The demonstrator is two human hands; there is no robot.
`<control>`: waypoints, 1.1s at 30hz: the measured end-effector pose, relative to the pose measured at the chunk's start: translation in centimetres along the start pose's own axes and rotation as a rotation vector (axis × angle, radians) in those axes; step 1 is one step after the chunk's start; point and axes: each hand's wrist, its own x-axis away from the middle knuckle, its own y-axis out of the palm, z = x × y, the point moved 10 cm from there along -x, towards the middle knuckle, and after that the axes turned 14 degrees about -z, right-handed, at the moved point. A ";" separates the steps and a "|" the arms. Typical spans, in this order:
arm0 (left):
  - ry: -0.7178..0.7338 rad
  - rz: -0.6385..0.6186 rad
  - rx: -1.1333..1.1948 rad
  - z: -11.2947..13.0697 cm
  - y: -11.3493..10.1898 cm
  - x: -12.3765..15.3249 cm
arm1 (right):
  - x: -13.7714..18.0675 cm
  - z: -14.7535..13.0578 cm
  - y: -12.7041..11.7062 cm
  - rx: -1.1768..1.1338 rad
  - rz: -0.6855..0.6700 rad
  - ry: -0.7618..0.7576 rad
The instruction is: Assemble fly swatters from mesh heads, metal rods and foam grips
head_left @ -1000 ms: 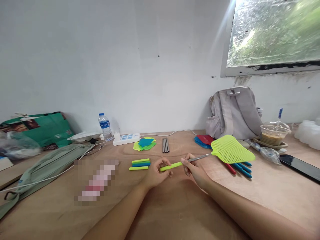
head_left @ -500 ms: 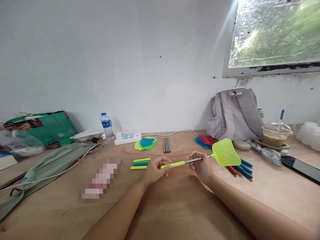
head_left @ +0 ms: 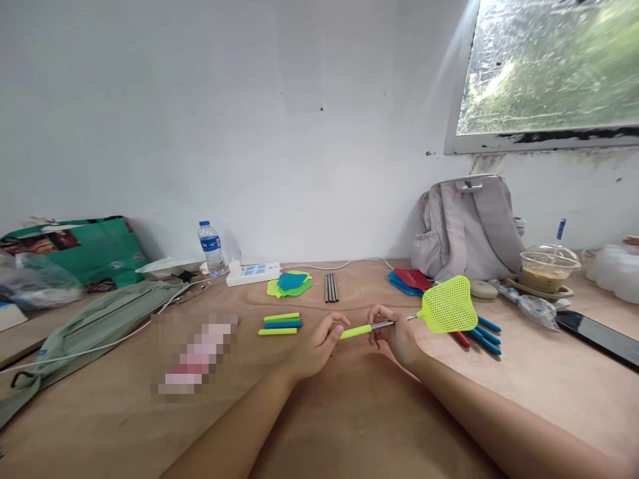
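Observation:
A yellow-green fly swatter is held level above the table between both hands, its perforated head to the right. My left hand is closed around the end of its yellow-green handle. My right hand grips the metal rod between handle and head. Behind my left hand lie several loose handles, yellow-green and blue. Farther back are several grey metal rods side by side and a pile of green and blue swatter heads. Red and blue heads lie right of centre, and blue and red handles are partly behind the held swatter head.
A power strip and a water bottle stand near the wall. To the right are a grey backpack, a drink cup and a black phone. A grey-green bag with a white cable lies left.
My left hand has moved right along with the handle, closer to my right hand. My right hand has shifted slightly left on the rod, and less rod shows between the hands.

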 end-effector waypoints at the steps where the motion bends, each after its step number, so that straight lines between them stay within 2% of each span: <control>1: 0.000 -0.014 -0.002 0.2 0.2 0.0 | 0.0 0.1 0.0 0.006 0.008 0.005; 5: -0.003 -0.075 -0.006 0.4 1.2 0.1 | 0.1 0.2 -0.3 0.026 0.035 0.017; 9: -0.015 -0.071 -0.035 0.2 1.9 0.0 | -0.2 0.4 -0.7 0.066 0.038 0.082; 11: -0.017 -0.075 -0.033 0.5 2.5 -0.3 | -0.3 1.1 -0.6 0.082 0.018 0.166; 14: 0.022 -0.088 -0.032 1.5 3.5 -0.8 | -0.1 3.7 0.2 0.093 -0.023 0.388; 17: 0.040 -0.074 -0.048 2.0 3.6 -1.0 | -0.2 4.8 0.1 0.130 0.026 0.439; 20: 0.027 -0.002 -0.167 1.2 1.8 -0.8 | 0.0 3.6 -2.7 0.298 0.176 0.436; 23: 0.039 0.167 -0.320 0.4 -1.6 -0.5 | 0.5 0.9 -7.3 0.509 0.307 0.418; 25: 0.028 0.289 -0.380 -0.3 -4.1 -0.2 | 0.4 -2.8 -9.6 1.024 0.326 0.330; 26: 0.013 0.343 -0.403 -0.7 -5.2 0.0 | 0.6 -3.4 -10.8 1.227 0.322 0.384; 28: -0.028 0.437 -0.458 -1.4 -7.1 0.3 | 1.2 -3.0 -13.4 1.483 0.272 0.581; 30: -0.076 0.511 -0.530 -2.0 -8.8 0.7 | 2.0 -2.9 -15.6 1.549 0.275 0.678; 33: -0.169 0.564 -0.632 -3.0 -10.5 1.3 | 3.0 -3.5 -17.6 1.570 0.333 0.728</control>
